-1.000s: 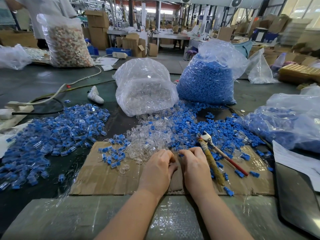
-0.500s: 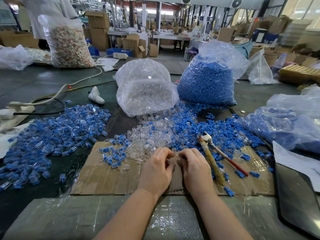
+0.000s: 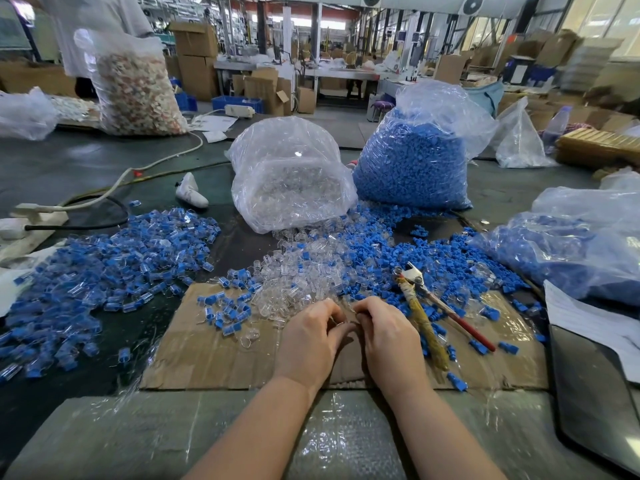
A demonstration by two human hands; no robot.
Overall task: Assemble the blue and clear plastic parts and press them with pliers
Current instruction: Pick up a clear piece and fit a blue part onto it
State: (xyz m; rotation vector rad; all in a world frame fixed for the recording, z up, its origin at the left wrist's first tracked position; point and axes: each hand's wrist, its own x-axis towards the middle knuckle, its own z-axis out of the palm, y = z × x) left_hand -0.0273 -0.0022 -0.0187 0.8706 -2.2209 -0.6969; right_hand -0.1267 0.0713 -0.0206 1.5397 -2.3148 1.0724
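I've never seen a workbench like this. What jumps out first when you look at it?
The blue: a bulging clear bag of blue parts stands at the back, right of a bag of clear parts, and a wide heap of assembled pieces spreads on the left. In front, the left hand and right hand meet over a cardboard sheet, with worn pliers lying just to their right.

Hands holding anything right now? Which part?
Left hand and right hand pinch a small clear part between their fingertips; the exact grip point is hidden. The pliers lie unheld.
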